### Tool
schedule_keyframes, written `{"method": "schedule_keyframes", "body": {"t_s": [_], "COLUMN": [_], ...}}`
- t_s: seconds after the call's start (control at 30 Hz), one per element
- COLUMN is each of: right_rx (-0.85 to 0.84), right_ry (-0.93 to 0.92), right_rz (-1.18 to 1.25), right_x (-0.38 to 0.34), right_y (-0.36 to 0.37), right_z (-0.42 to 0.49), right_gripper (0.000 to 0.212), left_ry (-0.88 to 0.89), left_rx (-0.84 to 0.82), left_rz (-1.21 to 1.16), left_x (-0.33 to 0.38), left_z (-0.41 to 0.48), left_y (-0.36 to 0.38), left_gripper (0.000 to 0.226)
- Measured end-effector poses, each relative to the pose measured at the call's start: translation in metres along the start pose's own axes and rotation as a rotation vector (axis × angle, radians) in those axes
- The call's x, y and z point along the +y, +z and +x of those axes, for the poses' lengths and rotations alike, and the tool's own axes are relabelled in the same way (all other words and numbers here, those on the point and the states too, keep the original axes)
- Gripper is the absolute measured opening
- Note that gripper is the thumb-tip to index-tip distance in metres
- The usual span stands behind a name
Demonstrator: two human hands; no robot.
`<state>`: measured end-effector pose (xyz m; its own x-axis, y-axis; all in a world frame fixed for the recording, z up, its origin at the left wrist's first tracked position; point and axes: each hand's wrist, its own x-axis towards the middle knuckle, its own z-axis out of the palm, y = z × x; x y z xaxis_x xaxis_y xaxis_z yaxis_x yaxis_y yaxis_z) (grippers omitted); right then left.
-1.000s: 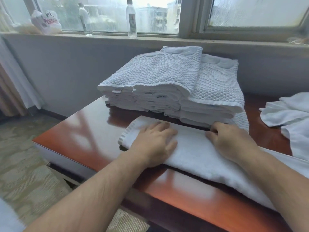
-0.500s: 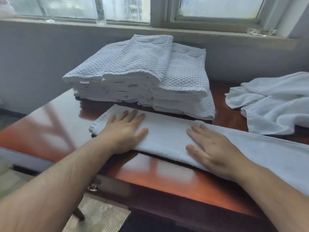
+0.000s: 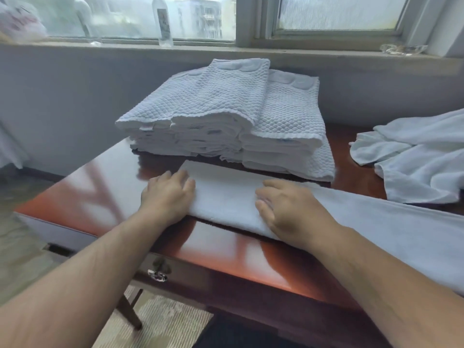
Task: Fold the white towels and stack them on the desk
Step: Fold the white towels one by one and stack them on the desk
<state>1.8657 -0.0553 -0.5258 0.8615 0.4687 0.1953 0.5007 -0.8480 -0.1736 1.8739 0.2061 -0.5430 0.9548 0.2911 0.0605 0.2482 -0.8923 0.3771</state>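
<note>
A long white towel (image 3: 226,197), folded into a narrow strip, lies across the red-brown desk (image 3: 105,197) and runs off to the right. My left hand (image 3: 168,194) covers the strip's left end with its fingers bent over the edge. My right hand (image 3: 283,212) rests flat on the towel's middle, fingers pointing left. Behind the strip stands a stack of folded waffle-weave white towels (image 3: 226,116).
A heap of unfolded white towels (image 3: 416,159) lies at the desk's right. The window sill behind holds a clear bottle (image 3: 162,21) and a plastic bag (image 3: 20,23). The desk's front edge has a drawer pull (image 3: 157,275); carpet lies below left.
My left hand has slid left to the towel's end and its fingers have bent over it. My right hand has moved slightly left along the strip. The camera has tilted a little.
</note>
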Motion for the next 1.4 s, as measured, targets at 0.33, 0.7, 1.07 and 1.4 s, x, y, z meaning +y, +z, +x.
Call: {"method": "schedule_keyframes", "body": {"t_s": [0.33, 0.7, 1.07, 1.4], "right_rx": [0.036, 0.017, 0.171, -0.118], "right_ry": [-0.013, -0.004, 0.303, 0.516], "right_rz": [0.039, 0.07, 0.728, 1.989], "right_x": [-0.006, -0.008, -0.007, 0.01], "right_y": [0.03, 0.027, 0.005, -0.025], "right_z": [0.009, 0.001, 0.014, -0.011], "right_gripper": [0.037, 0.039, 0.037, 0.097], "left_ry": [-0.101, -0.148, -0.084, 0.527], "left_rx": [0.005, -0.173, -0.049, -0.223], "left_rz": [-0.064, 0.091, -1.351, -0.983], "left_x": [0.009, 0.009, 0.012, 0.118], "left_z": [0.01, 0.013, -0.013, -0.062], "left_y": [-0.018, -0.042, -0.04, -0.019], "left_gripper": [0.052, 0.043, 0.071, 0.067]}}
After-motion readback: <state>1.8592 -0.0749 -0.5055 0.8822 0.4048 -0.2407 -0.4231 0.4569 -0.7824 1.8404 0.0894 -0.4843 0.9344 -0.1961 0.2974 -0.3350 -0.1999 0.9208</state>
